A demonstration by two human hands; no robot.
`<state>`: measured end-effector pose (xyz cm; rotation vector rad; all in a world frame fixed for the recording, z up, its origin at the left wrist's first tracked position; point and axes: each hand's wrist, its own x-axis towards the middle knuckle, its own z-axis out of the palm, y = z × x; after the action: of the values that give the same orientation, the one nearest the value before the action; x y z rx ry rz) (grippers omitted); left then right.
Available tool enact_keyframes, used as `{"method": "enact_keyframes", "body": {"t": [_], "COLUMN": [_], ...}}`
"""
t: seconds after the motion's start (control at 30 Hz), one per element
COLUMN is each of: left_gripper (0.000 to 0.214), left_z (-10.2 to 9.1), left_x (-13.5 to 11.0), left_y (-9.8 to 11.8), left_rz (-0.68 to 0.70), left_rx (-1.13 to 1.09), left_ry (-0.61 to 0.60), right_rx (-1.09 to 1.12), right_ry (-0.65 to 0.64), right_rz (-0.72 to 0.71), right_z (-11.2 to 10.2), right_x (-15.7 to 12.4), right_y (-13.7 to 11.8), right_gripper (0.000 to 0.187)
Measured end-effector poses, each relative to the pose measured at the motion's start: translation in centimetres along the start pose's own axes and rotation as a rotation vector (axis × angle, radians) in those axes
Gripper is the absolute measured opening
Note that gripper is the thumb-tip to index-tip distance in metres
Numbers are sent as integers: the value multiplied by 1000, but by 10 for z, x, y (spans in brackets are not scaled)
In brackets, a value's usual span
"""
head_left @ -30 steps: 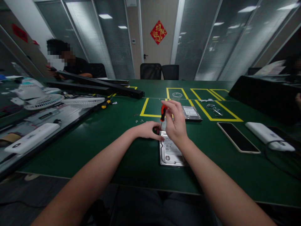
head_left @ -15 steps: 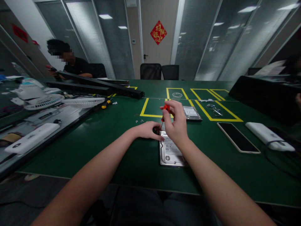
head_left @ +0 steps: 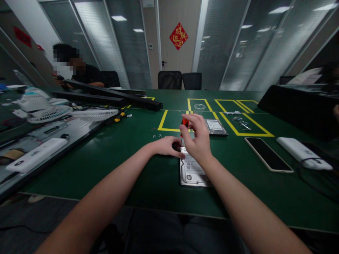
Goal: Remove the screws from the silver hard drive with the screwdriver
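A silver hard drive [head_left: 194, 174] lies flat on the green table in front of me, its label side up. My right hand [head_left: 197, 135] grips the red-and-black handle of a screwdriver [head_left: 185, 122]. The shaft points down at the drive's far left corner, close to upright; its tip is hard to make out. My left hand [head_left: 169, 146] holds that same corner, thumb on the top face and fingers curled around the far side, partly hidden. Several tiny screws [head_left: 156, 136] lie on the table beyond my left hand.
A second hard drive [head_left: 216, 127], a clear cup [head_left: 199, 108] and glasses [head_left: 241, 123] lie beyond. A phone [head_left: 268, 154] and white device [head_left: 302, 152] are right. Fan parts [head_left: 50, 109], a yellow-black screwdriver [head_left: 119, 117] and black bars [head_left: 116, 97] are left. A person [head_left: 87, 72] sits far left.
The screwdriver handle has shifted slightly left and stands more upright, with my right hand's fingers moving along with it. My left hand and the hard drive have stayed in place.
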<state>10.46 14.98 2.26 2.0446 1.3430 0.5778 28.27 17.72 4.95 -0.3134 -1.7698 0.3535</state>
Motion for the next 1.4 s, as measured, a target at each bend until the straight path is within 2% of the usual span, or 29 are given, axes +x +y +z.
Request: {"method": "enact_keyframes", "body": {"t": [0.27,0.63,0.87,1.4], "left_gripper": [56,57,56,58], "left_z": [1,1,0,0], "left_x": [1,1,1,0], "left_y": [-3,-2,-1,-1], "left_rz": [1,18,19,-5], "left_rx": [37,51,40,43], "left_ry": [0,-13,-20,-27], "right_rx": [-1,-23,47,31], "right_ry": [-20,18,10,53], "right_rz": [-5,18,61,59], "right_z": [-1,2,3,4], "right_x": [0,-1,-3,-2], "right_y": [2,3,7,6], "right_gripper": [37,28,25,24]}}
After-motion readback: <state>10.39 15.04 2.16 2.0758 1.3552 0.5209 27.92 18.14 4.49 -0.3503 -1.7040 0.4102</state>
